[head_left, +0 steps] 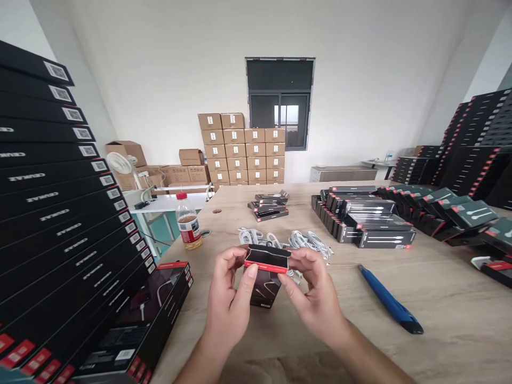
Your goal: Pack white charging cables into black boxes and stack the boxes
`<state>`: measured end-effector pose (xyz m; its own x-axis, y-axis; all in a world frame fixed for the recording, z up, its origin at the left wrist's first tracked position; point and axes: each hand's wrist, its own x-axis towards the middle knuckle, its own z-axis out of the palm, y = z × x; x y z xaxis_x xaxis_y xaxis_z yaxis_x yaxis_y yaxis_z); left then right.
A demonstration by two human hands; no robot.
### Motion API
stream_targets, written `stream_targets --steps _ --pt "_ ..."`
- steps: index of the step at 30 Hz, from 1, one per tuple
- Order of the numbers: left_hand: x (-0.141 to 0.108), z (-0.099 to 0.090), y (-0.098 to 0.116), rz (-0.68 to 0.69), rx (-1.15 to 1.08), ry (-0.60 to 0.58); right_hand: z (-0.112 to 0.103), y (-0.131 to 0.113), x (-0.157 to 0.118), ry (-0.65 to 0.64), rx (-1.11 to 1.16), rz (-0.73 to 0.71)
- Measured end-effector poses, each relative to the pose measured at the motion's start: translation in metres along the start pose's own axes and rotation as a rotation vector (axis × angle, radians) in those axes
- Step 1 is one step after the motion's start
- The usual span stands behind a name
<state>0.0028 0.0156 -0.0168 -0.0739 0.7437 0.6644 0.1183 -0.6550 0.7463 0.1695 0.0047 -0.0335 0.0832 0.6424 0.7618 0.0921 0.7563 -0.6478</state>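
Between both hands, above the wooden table, is a small black cardboard box [265,285] with a red edge. Its top end stands open toward me, showing a dark inside. My left hand [232,290] grips the box's left side, thumb on the red edge. On the right side, my right hand [314,290] pinches it with thumb and fingers. Just behind the box lie coiled white cables [310,242], partly hidden by the hands. To the right rests a blue tool with a black end [390,300], its kind unclear.
Stacked black boxes [64,213] tower at my left. A red-capped bottle [188,221] stands near the table's left edge. Slim boxes [269,207] lie at the back, with rows of packed boxes [364,218] to their right. Brown cartons [242,149] line the wall.
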Motion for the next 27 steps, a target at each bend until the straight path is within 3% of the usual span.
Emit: stream_targets --steps 3,9,12,18,22,27 --pt "0.001 -0.004 -0.005 0.033 0.064 -0.063 -0.004 0.002 0.003 0.024 -0.001 0.000" --pt "0.005 -0.010 -0.004 0.163 0.178 -0.179 -0.015 -0.001 0.008 -0.067 -0.165 -0.070" --pt "0.006 -0.012 0.000 0.192 0.180 -0.191 -0.015 -0.003 0.007 -0.053 -0.182 -0.074" --pt "-0.001 -0.006 0.008 0.170 -0.005 -0.122 -0.010 -0.007 0.004 -0.006 0.040 -0.019" --pt "-0.001 -0.012 0.016 0.244 0.060 -0.227 -0.013 -0.012 0.006 -0.044 -0.015 -0.063" --pt "0.004 -0.017 0.025 0.290 0.148 -0.243 -0.017 -0.022 0.010 -0.056 -0.057 -0.045"
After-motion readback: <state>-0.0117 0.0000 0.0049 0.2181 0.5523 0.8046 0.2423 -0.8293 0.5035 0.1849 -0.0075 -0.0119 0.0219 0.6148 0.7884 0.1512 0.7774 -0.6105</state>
